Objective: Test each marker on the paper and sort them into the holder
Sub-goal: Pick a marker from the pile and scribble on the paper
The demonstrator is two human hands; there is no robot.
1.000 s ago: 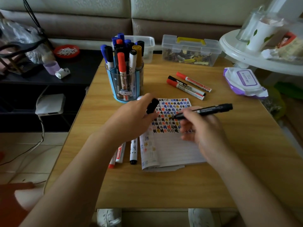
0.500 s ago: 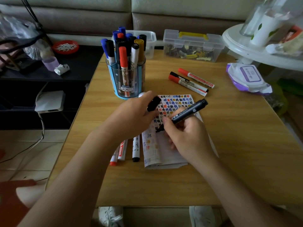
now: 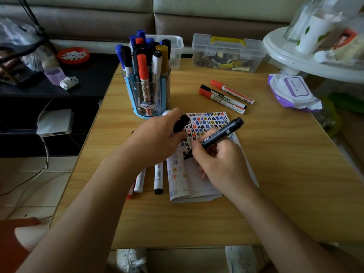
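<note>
Gripping black marker [image 3: 222, 132] in curled fingers, right hand [image 3: 222, 166] holds tip on paper [image 3: 201, 188], mid-table [image 3: 275, 174]. Left hand [image 3: 157, 138] pinches black cap [image 3: 181, 123] over paper's left edge. Holder [image 3: 146, 107], packed with markers, stands just behind left hand. Two red-capped markers [image 3: 222, 98] lie right of holder.

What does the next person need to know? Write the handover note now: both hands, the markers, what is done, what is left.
Left hand pinches the black cap. Right hand holds the uncapped black marker, tip down at the paper.
Holder stands behind the paper, packed with markers.
Done: the top of the paper is covered with coloured test marks.
Left: finish this mark, recap, put it in the holder. Then the loose markers beyond the paper, and the white marker by its left edge, with others beside it partly hidden. Whether those were tested cannot be told.
</note>
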